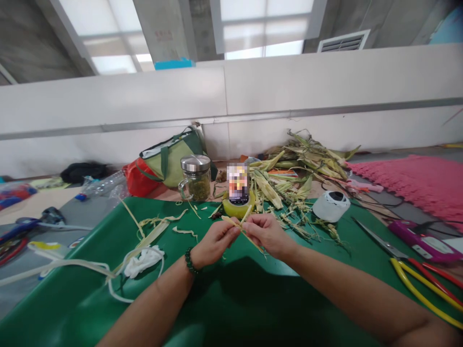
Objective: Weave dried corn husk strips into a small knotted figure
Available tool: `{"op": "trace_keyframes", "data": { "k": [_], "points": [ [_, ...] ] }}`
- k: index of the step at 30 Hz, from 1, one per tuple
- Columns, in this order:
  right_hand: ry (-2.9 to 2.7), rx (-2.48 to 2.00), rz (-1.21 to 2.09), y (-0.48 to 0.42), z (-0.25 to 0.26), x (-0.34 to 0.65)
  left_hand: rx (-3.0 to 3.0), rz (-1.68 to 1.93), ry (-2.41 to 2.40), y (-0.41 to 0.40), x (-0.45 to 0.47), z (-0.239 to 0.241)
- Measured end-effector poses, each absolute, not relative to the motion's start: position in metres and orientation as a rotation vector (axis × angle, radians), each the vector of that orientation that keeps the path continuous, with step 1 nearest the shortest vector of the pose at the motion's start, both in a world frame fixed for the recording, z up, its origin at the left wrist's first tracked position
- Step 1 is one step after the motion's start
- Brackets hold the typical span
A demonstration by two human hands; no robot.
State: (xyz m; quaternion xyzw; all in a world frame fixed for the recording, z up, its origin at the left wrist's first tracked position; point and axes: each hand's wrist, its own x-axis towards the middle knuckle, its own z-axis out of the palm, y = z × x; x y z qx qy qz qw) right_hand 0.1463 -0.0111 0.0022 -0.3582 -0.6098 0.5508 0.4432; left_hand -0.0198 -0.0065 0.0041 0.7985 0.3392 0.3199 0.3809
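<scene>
Both hands meet over the middle of the green mat (231, 308), pinching strips of pale corn husk (249, 236). My left hand (217, 241), with a dark beaded bracelet at the wrist, is closed on the husk's left part. From the other side my right hand (269, 235) grips it between thumb and fingers. One short end sticks up between the hands and a thin tail slants down below them. Just beyond stands a phone (238, 185) with a blurred screen, propped on a yellow tape roll (235, 208).
A glass mug (198, 185) with a metal lid stands behind left, before a green bag (170, 161). Husks (307, 156) are heaped at the back right. Nearer right are a white roll (331, 206), scissors (387, 246) and red-and-yellow-handled pliers (408, 279). White cord (90, 264) lies left.
</scene>
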Motion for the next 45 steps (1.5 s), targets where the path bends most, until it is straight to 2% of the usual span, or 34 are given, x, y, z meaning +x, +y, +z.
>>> {"op": "trace_keyframes", "data": {
  "k": [6,14,21,27,33,45],
  "points": [
    [-1.619,-1.004,1.319,0.002,-0.005,0.149,2.113,0.742,1.006,-0.005,-0.018,0.000],
    [-1.987,-0.987,0.782,0.001,-0.003,0.156,2.267,0.681,1.048,-0.006,-0.017,0.001],
    [-1.958,-0.853,1.174,0.002,0.008,0.165,2.158,0.800,1.056,-0.011,-0.016,0.004],
    [-2.091,-0.870,1.131,0.005,0.008,0.165,2.233,0.735,1.114,-0.013,-0.013,-0.004],
    [-2.123,-0.728,1.281,0.005,0.008,0.168,2.273,0.700,0.939,-0.017,-0.017,0.004],
    [-1.813,-0.733,1.152,-0.025,0.009,0.154,2.368,0.959,0.692,-0.024,-0.021,0.009]
  ]
}}
